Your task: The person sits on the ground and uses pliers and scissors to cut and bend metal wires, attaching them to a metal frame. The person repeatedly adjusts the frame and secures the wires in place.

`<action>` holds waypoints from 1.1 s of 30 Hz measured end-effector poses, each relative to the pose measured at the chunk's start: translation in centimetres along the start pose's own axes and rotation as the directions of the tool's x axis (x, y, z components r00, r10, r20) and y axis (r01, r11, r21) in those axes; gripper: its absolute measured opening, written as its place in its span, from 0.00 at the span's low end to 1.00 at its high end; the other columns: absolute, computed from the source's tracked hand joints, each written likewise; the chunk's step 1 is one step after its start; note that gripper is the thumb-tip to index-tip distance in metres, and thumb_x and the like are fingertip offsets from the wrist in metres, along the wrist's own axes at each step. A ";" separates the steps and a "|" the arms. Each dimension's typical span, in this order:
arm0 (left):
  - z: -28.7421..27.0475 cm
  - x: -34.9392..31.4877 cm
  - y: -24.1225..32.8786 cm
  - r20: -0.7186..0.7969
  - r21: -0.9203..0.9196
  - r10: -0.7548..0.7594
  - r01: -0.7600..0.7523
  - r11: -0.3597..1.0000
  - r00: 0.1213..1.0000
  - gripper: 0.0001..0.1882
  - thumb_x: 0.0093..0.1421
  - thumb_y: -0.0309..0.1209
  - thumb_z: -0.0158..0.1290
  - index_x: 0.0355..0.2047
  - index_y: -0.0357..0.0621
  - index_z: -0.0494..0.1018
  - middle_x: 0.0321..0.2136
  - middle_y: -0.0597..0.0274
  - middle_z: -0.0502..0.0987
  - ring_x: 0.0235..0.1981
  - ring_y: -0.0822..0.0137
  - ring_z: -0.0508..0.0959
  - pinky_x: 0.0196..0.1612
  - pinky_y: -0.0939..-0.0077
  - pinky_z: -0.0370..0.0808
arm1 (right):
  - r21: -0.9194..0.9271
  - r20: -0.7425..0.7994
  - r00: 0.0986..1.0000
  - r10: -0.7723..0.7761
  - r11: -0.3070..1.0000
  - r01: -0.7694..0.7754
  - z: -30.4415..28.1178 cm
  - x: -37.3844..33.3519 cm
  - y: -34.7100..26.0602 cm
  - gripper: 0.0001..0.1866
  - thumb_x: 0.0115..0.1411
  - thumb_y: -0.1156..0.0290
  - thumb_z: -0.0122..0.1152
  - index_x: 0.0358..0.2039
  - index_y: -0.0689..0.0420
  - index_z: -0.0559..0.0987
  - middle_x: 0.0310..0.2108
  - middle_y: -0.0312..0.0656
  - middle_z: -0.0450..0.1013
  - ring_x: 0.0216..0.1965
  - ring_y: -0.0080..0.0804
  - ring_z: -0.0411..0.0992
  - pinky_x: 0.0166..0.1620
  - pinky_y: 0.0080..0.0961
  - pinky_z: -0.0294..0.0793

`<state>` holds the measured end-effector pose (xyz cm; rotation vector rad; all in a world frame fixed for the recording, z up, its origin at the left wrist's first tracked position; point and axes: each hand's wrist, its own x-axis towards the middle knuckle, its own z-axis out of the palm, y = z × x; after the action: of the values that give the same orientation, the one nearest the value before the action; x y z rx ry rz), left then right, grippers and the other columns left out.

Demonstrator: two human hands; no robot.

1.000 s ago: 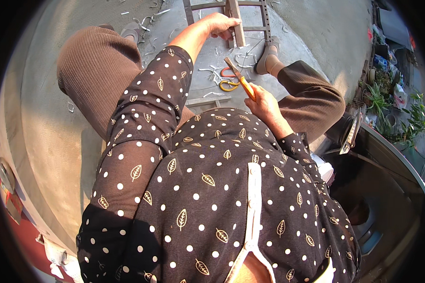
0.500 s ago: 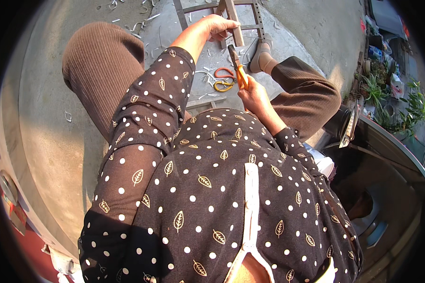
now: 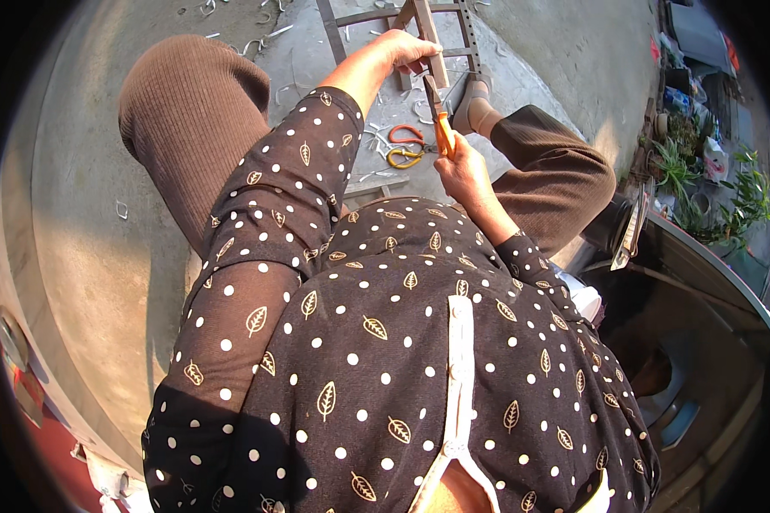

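Observation:
My left hand [image 3: 406,51] reaches across the top middle, its fingers closed round the near end of a wooden bar [image 3: 428,30]. The bar belongs to a wooden frame [image 3: 466,34] with crosspieces, partly cut off by the upper edge. Below it, my right hand [image 3: 464,175] is wrapped round the orange handles of a pair of pliers [image 3: 444,135]. The pliers' dark jaws point up toward the bar's end; I cannot tell whether they touch it.
Scissors [image 3: 405,134] with red and yellow handles lie left of the pliers among scattered white strips [image 3: 381,141]. My left knee [image 3: 188,111] and my right knee [image 3: 565,167] flank the work. Potted plants [image 3: 680,162] stand at the far right, near a dark metal-rimmed container [image 3: 710,274].
Both hands have shifted slightly to the right. The pliers have moved a little right along with my right hand, still held.

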<state>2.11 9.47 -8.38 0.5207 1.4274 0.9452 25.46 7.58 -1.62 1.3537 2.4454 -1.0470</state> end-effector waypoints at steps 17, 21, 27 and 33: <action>0.7 1.4 -0.7 -0.136 0.081 0.040 -0.029 0.996 0.990 0.20 0.47 0.51 0.58 0.29 0.48 0.80 0.23 0.67 0.78 0.23 0.74 0.73 0.27 0.79 0.69 | -0.085 -0.011 0.999 -0.044 0.995 0.043 -0.1 0.2 -0.5 0.24 0.46 0.76 0.54 0.48 0.58 0.67 0.32 0.54 0.72 0.38 0.51 0.72 0.42 0.35 0.70; 0.8 1.9 -0.9 -0.134 0.090 0.040 -0.028 0.996 0.990 0.20 0.48 0.50 0.58 0.30 0.48 0.80 0.24 0.67 0.79 0.23 0.73 0.73 0.28 0.78 0.70 | -0.090 -0.013 0.999 -0.050 0.995 0.049 0.2 0.3 0.0 0.24 0.47 0.75 0.54 0.48 0.58 0.67 0.31 0.54 0.72 0.37 0.51 0.73 0.41 0.34 0.70; 0.8 1.5 -0.8 -0.111 0.001 0.062 -0.063 0.998 0.992 0.18 0.49 0.48 0.58 0.30 0.46 0.80 0.25 0.67 0.79 0.24 0.72 0.76 0.30 0.77 0.72 | -0.075 -0.014 0.999 -0.031 0.997 0.030 -0.5 -0.3 0.3 0.24 0.47 0.75 0.55 0.48 0.57 0.67 0.31 0.54 0.72 0.37 0.51 0.72 0.41 0.34 0.70; 0.9 1.5 -0.7 -0.115 -0.023 0.073 -0.077 0.997 0.991 0.19 0.48 0.48 0.59 0.27 0.44 0.78 0.23 0.65 0.78 0.23 0.72 0.75 0.29 0.77 0.72 | -0.089 -0.018 0.998 -0.062 0.994 0.060 0.1 0.3 0.3 0.24 0.48 0.74 0.54 0.48 0.56 0.66 0.29 0.53 0.71 0.34 0.51 0.72 0.39 0.34 0.70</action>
<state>2.97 10.47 -9.66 0.5097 1.5037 1.0675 25.49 7.83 -1.91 1.2769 2.5307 -0.9304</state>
